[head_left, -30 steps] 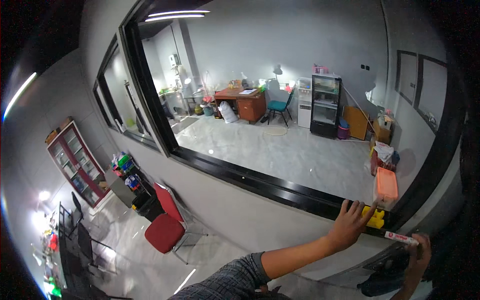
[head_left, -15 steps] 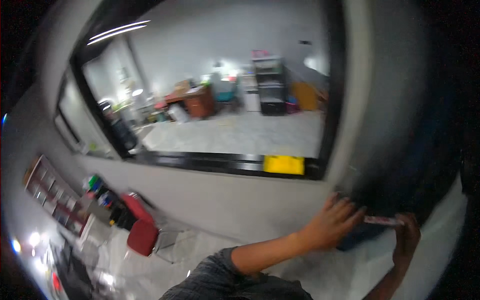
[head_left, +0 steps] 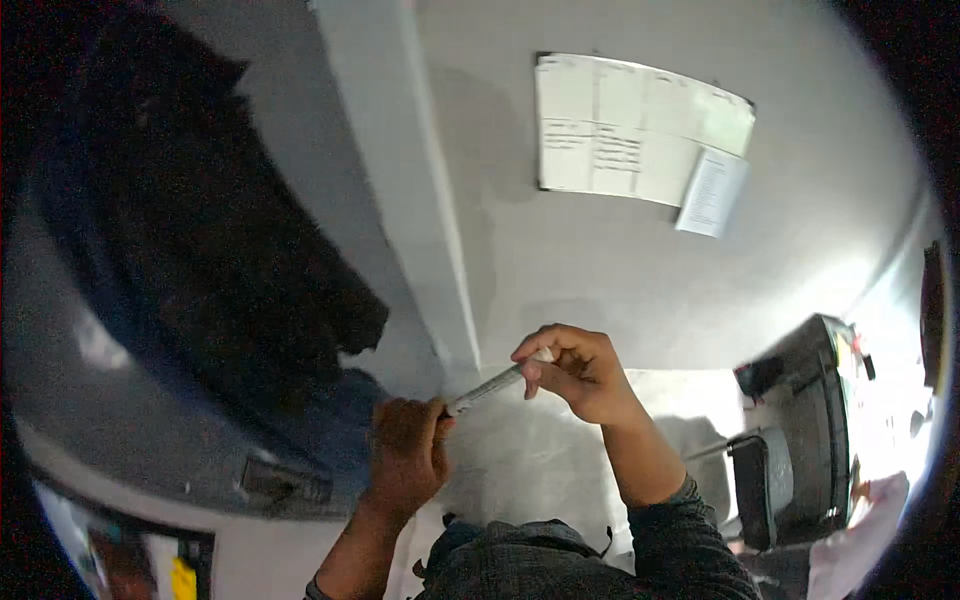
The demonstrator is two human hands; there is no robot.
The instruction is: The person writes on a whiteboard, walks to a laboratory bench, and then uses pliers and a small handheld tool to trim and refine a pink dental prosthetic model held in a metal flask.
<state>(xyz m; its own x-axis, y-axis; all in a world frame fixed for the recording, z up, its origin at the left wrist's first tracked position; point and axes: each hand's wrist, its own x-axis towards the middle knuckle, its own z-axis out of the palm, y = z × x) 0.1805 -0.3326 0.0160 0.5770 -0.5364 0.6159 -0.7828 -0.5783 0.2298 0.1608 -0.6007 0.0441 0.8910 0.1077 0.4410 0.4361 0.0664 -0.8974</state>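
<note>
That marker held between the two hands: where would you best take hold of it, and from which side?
Probably the bare middle of the marker, from above. It lies slanted between the hands: the right hand pinches its upper end, the left hand its lower end, so only the middle is free.

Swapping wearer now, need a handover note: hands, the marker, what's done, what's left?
Left hand: closed on one end of the marker, grip tight.
Right hand: fingers pinch the other end, by the pale wall.
Papers hang on that wall, untouched; dark cloth hangs at left.
Done: marker held in both hands. Whether the cap is off cannot be told.
Left: nothing visibly written on the wall.
</note>
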